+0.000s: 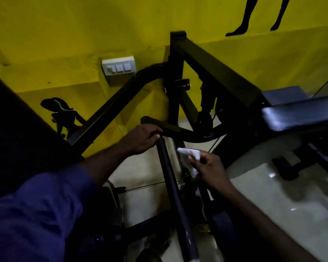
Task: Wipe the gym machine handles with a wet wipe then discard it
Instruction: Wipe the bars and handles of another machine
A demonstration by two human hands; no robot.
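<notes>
Item 1. Wipe (190,154): white, crumpled, just right of centre frame, at about three o'clock from the top of the handle and near it, not touching it. Part of it hung out below the fingers. Judged light, limp and damp. It would fold round a bar readily but bunch or tear if dragged by one corner, so it is best taken in a wad across the palm and fingers.

Item 2. Handle (170,178): long dark bar running from centre frame down towards six o'clock, smooth with a slight sheen near its lower end. Judged stiff, fixed to the machine and possibly slick once wet. It was best steadied at the top end while the wipe wrapped the shaft.

Item 3. Left hand (142,138): fingers curled over the top end of the handle, gripping it. A blue sleeve (36,214) entered from eight o'clock.

Item 4. Right hand (210,171): entered from five o'clock, thumb and fingers pinching the wipe.

Item 5. Machine frame (176,82): black post and sloping beams at twelve o'clock of the hands.

Item 6. Seat pad (299,114): dark, blurred, at three o'clock.

Item 7. Surroundings: yellow wall (64,35) with a switch plate (118,66) at eleven o'clock, and pale glossy floor (273,195) at four o'clock.
</notes>
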